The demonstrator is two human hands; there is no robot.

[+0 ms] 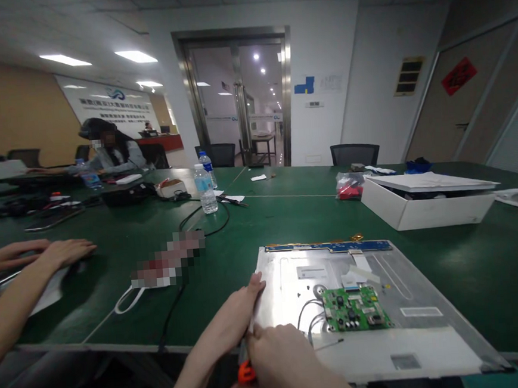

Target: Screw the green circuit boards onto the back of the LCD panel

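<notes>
A flat metal-backed display panel point(293, 287) lies face down at the table's near edge, slightly tilted in view. It bears a green circuit board point(355, 309) with thin black wires and a blue strip board point(326, 248) along its far edge. My left hand point(241, 309) grips the panel's left edge, its thumb on the top surface. Close by, my right hand point(283, 356) is closed around an orange-handled tool point(246, 372) at the near left corner; the tool's working end is hidden. A thin rod with a dark tip point(331, 345) shows just right of that hand.
A white box point(426, 208) with its lid ajar stands at the right, beside a bag with red contents point(349, 187). Water bottles point(205, 189) stand mid-table near a black cable point(178, 305). At left are a co-worker's hands point(61, 252); another person point(114, 148) sits farther back.
</notes>
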